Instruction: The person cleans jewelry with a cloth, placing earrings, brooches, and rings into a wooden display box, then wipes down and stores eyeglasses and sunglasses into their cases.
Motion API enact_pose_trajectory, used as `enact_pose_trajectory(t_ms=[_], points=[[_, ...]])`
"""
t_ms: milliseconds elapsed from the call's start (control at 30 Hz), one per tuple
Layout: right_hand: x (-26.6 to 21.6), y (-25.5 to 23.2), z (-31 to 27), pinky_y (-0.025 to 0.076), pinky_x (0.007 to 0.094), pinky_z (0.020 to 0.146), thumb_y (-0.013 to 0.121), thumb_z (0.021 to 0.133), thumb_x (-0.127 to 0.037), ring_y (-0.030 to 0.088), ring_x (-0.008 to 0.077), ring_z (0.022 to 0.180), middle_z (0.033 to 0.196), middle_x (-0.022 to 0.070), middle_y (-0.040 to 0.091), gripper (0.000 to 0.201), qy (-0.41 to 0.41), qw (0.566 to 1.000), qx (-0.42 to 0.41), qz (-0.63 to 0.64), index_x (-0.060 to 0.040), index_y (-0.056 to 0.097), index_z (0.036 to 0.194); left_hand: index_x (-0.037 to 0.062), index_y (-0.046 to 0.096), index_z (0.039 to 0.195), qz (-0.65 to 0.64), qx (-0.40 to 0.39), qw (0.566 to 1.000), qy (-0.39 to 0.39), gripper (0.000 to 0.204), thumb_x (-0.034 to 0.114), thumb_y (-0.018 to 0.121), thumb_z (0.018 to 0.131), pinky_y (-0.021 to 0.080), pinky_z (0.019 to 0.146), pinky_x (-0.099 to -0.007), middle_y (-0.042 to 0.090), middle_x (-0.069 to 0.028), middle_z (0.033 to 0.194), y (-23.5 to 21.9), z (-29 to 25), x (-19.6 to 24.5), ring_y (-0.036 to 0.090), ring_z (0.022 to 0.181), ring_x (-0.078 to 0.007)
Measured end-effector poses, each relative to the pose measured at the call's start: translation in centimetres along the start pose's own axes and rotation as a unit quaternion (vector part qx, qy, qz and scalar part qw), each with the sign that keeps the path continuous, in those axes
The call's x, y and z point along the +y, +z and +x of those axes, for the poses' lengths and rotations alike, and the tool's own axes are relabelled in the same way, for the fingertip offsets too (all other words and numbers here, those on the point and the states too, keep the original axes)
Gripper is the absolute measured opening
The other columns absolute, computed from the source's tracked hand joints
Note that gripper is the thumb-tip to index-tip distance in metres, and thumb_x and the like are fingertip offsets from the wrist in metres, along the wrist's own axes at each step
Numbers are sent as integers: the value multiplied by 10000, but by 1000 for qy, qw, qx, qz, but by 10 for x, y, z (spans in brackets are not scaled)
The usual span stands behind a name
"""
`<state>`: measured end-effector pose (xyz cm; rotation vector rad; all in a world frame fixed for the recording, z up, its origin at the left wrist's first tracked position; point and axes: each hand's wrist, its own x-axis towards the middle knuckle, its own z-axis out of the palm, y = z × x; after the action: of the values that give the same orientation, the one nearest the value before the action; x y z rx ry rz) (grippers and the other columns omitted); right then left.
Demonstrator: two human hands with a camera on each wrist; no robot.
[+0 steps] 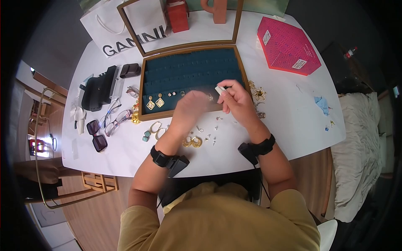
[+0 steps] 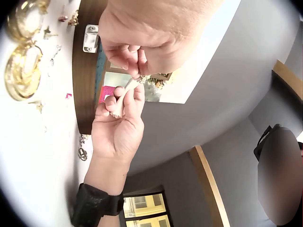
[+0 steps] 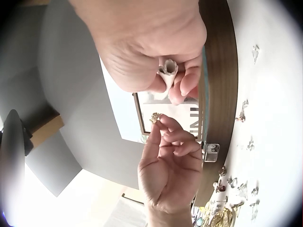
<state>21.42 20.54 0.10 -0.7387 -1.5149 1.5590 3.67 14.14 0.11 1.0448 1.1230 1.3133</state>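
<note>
My left hand (image 1: 191, 109) pinches a small sparkly earring (image 3: 155, 117) between thumb and fingertips, over the front edge of an open wooden jewelry box (image 1: 192, 71). In my right hand (image 1: 239, 104) is a slim white roll (image 3: 166, 75), tube-like with a ragged open end, gripped by thumb and curled fingers. The two hands face each other; in the left wrist view the roll's tip overlaps the left fingertips. On the box's dark teal lining sit gold drop earrings (image 1: 160, 101) and small studs (image 1: 172, 94).
Gold hoops (image 1: 192, 142) and several small earrings lie before the box. Sunglasses (image 1: 97, 136), glasses (image 1: 118, 122) and a black case (image 1: 98, 88) stand left. Gold jewelry (image 1: 259, 94) and a pink box (image 1: 289, 48) are right. A white paper bag (image 1: 121, 29) is behind.
</note>
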Motion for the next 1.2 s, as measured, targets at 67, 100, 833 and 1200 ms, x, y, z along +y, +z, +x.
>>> enact_pose_trajectory(t_ms=[67,100,833,1200], points=[[2,-4,0,441,189,539,562,951,-138,523,47,599,837,19,609,171,5,998,-41,-39,-43,613,1084,83,598,990,14,2,1000,23,125,205,574,975,403,667,-193,563,53,817,0,0,0,500,748,-36],[1,-2,0,441,185,543,582,939,-146,526,43,609,842,14,618,176,20,998,-37,-39,-44,625,1076,83,598,991,27,1,999,41,130,210,574,976,401,667,-189,564,54,821,0,1,-2,500,749,-33],[1,10,-3,488,309,544,701,800,-114,639,196,593,773,120,656,142,-111,956,34,-271,-14,602,826,25,604,936,342,33,917,203,47,71,608,930,448,641,-183,624,-3,854,1,2,-11,543,722,-46],[4,8,-1,478,310,537,692,820,-152,609,183,560,752,122,658,154,-93,957,64,-267,-23,610,831,39,639,832,576,109,762,274,113,-15,675,740,481,805,-390,621,-109,989,-32,25,11,570,915,-307]])
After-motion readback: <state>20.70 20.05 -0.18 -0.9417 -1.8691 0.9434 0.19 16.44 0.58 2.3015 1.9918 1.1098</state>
